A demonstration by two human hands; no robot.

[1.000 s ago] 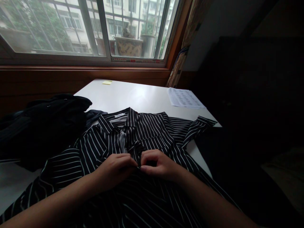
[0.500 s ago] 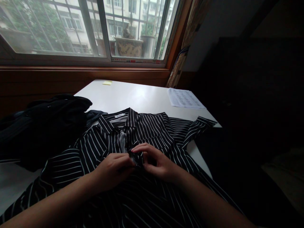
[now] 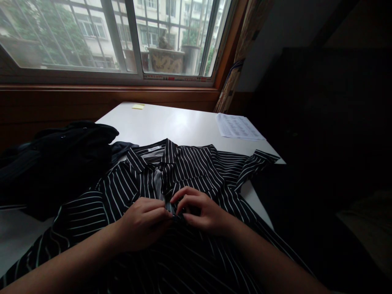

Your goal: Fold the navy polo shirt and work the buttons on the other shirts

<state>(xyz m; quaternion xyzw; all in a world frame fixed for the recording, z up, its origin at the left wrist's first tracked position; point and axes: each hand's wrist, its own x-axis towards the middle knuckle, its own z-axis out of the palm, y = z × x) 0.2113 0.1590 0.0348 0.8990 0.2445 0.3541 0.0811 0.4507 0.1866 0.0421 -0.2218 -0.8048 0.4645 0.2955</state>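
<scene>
A black shirt with white stripes (image 3: 196,165) lies spread on the white table (image 3: 165,122), its collar towards the window. The front is partly parted below the collar, and lighter inner cloth shows in the gap. My left hand (image 3: 145,222) pinches the shirt's front edge at the middle. Close beside it, my right hand (image 3: 200,210) has its fingers curled on the same edge, thumb and fingertips at the cloth. Whether a button sits between the fingertips is too dark and small to tell.
A heap of dark clothing (image 3: 58,163) lies on the table's left side. Printed sheets (image 3: 239,125) rest at the far right, and a yellow sticky note (image 3: 138,106) near the back edge. Beyond the table is a barred window (image 3: 171,41) with a patterned curtain (image 3: 231,85).
The right hand's fingers have curled in and shifted slightly at the shirt's front edge. The left hand keeps its pinch with a small shift. The shirt otherwise lies as before.
</scene>
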